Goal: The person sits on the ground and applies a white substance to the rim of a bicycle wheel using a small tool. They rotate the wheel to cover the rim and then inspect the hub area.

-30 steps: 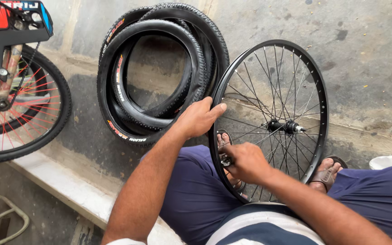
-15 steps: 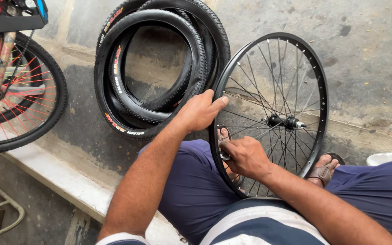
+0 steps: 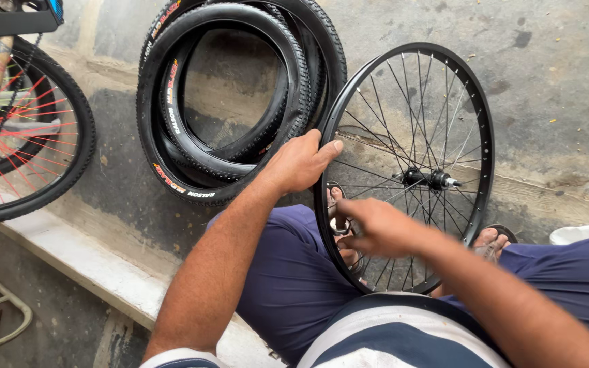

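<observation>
Bare wheel rim (image 3: 475, 102), tyreless, gripped by left hand (image 3: 299, 162); right hand (image 3: 376, 228) pinches a small tool (image 3: 340, 227) at spokes.

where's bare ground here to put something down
Bare concrete floor lies right of and above the wheel rim, and a narrower strip runs between the loose tyres and the red-spoked bicycle wheel. It is crowded at the rim's near side, where the left hand and right hand work.
</observation>
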A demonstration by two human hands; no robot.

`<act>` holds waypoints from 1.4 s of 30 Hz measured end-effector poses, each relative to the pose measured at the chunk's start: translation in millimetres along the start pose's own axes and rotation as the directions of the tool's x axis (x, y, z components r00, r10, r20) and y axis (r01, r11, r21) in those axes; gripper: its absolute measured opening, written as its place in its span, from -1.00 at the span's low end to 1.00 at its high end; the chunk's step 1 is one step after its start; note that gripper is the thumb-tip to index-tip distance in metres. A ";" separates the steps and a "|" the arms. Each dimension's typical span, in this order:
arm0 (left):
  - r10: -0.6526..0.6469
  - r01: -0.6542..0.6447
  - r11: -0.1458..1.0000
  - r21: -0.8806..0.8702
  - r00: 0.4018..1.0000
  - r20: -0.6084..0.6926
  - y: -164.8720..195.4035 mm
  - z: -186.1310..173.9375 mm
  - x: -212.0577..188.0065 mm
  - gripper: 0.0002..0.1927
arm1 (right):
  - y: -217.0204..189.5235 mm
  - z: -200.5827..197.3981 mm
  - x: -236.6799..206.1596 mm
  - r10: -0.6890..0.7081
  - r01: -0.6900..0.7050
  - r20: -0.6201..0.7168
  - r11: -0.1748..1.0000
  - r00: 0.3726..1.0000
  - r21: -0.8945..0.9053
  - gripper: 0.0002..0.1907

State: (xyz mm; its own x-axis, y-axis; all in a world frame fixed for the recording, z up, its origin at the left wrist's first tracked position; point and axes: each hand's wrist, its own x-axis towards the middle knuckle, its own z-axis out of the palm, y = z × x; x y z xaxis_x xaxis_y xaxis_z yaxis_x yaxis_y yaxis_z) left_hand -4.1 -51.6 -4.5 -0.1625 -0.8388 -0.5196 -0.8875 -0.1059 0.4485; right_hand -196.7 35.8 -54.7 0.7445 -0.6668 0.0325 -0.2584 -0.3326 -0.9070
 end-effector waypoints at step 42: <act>0.012 -0.013 1.000 0.017 1.000 0.010 5.1 -4.3 -2.8 -0.38 | -20.4 -2.6 -3.7 -0.153 0.089 -0.141 0.921 0.978 -0.379 -0.64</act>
State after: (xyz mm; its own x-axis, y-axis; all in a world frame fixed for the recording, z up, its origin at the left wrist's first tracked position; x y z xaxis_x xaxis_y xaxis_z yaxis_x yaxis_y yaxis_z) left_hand -6.3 -52.0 2.4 -0.1776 -0.8349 -0.5210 -0.8927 -0.0860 0.4423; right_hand -195.8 43.3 -35.2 0.6810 -0.6954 0.2292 -0.4051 -0.6186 -0.6733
